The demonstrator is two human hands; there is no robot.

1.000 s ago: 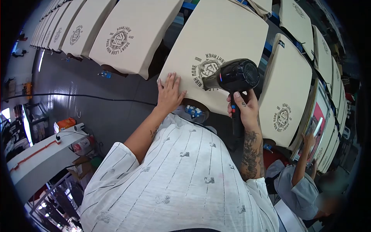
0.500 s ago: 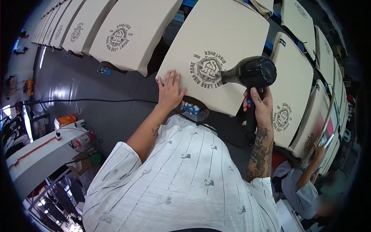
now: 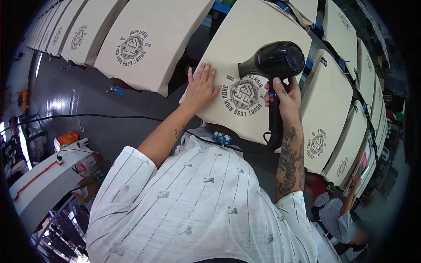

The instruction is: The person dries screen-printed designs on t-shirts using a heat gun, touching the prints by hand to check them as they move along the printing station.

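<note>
My right hand (image 3: 283, 97) is wrapped round the handle of a black hair dryer (image 3: 278, 60). Its nozzle points left, above the upper edge of a dark round print (image 3: 244, 94) on a cream fabric panel (image 3: 263, 26). The panel is stretched over a flat board and looks like a shirt. My left hand (image 3: 202, 89) lies flat on the panel's left edge, fingers spread, beside the print. From the dryer's handle a black cord (image 3: 101, 115) loops under the board and runs off to the left.
More printed cream panels (image 3: 127, 48) line up at left, and others (image 3: 326, 114) stand at right. A person (image 3: 340, 215) works at lower right, holding a framed screen. At lower left is a white curved counter (image 3: 48, 179) with an orange item (image 3: 68, 139).
The hair dryer has moved up and left, from the print's right side to above it. My left hand has shifted up and right along the panel's edge, still flat.
</note>
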